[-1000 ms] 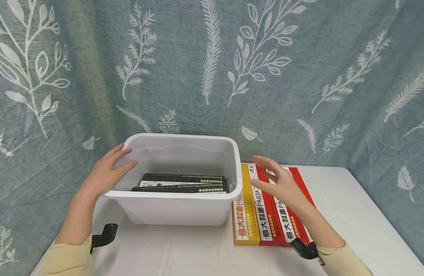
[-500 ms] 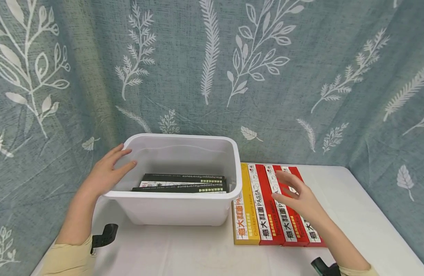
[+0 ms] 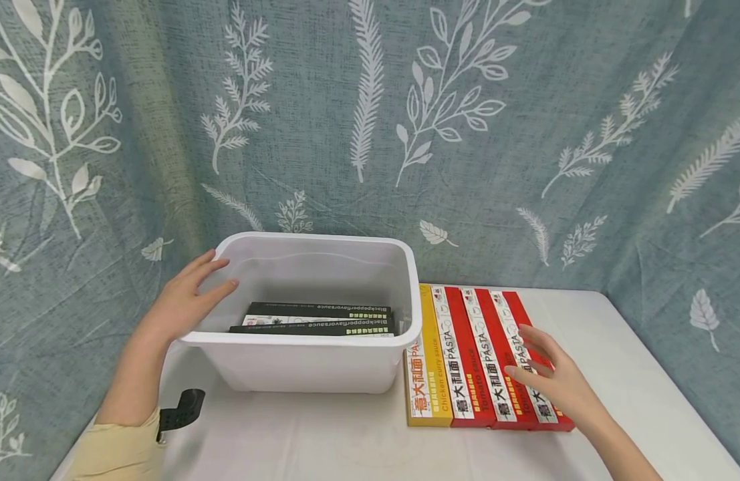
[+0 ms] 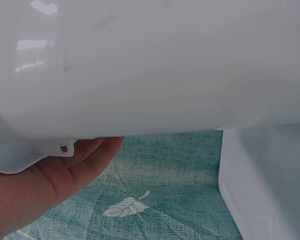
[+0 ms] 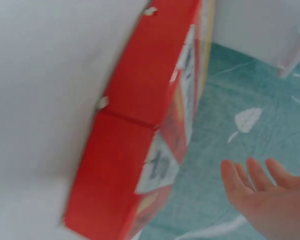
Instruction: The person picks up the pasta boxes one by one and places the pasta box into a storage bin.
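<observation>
My left hand (image 3: 184, 304) rests on the left rim of a white plastic bin (image 3: 303, 364), fingers and thumb spread and extended over the edge. In the left wrist view, the fingers (image 4: 92, 162) show beside the bin's rim and outer wall (image 4: 155, 70). Inside the bin stand black pasta boxes (image 3: 321, 329), labelled black pepper flavour sauce. My right hand (image 3: 559, 377), holding nothing, hovers over the rightmost red pasta box (image 3: 515, 307) with loosely bent fingers. In the right wrist view, that hand (image 5: 270, 200) is apart from the red boxes (image 5: 112, 175).
To the right of the bin, a yellow chicken curry pasta box (image 3: 440, 394) lies against three red tomato sauce ones in a row. All lie on a white-covered table (image 3: 345, 441). A leaf-patterned teal curtain (image 3: 321, 133) hangs close behind and at both sides.
My right hand has moved rightward and nearer to me across the row, from beside the bin to the rightmost red box. The left hand, bin and boxes have stayed put.
</observation>
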### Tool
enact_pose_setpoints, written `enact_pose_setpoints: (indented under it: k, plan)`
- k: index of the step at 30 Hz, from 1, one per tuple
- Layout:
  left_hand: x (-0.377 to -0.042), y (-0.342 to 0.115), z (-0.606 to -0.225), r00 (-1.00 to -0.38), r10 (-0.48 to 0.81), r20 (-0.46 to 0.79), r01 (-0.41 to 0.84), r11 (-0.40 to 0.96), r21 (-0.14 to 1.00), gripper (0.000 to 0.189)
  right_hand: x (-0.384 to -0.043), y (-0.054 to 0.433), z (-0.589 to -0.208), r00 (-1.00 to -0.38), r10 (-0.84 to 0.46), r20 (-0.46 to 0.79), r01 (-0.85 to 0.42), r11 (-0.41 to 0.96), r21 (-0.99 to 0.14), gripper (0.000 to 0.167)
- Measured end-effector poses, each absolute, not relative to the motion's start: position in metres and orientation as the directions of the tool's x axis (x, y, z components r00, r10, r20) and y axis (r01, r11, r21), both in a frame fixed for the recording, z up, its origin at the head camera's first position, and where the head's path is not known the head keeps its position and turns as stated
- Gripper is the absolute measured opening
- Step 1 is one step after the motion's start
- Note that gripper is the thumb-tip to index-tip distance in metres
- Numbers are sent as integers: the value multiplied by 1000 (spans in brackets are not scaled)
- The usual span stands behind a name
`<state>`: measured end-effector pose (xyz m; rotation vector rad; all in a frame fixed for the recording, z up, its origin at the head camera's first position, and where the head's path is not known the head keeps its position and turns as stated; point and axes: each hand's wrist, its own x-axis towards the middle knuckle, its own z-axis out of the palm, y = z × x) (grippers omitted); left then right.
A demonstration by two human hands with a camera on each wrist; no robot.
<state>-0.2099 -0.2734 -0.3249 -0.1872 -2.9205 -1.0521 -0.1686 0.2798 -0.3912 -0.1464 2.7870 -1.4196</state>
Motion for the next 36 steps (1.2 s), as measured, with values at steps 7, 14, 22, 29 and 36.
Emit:
enact_pose_setpoints:
  k: [7,14,22,29,36]
  plan:
    - [-210,-273,-323,-993,100,61,117,766,632,71,-161,294,-398,-998,-57,-25,-16,627,-779,84]
    - [-211,-273,-324,-993,97,59,113,766,633,71,-157,303,-405,-997,-28,-68,31,674,-738,93]
    - [-209,-273,-324,-993,100,63,117,761,639,71,-156,314,-419,-996,-68,-59,-25,835,-550,108]
    - [-209,-273,-324,-992,102,73,124,762,635,70,-156,322,-430,-989,-108,-105,-31,830,-558,115]
    - [-209,-272,-324,-992,100,80,128,767,629,70,-157,327,-436,-980,-187,-75,-106,795,-597,114]
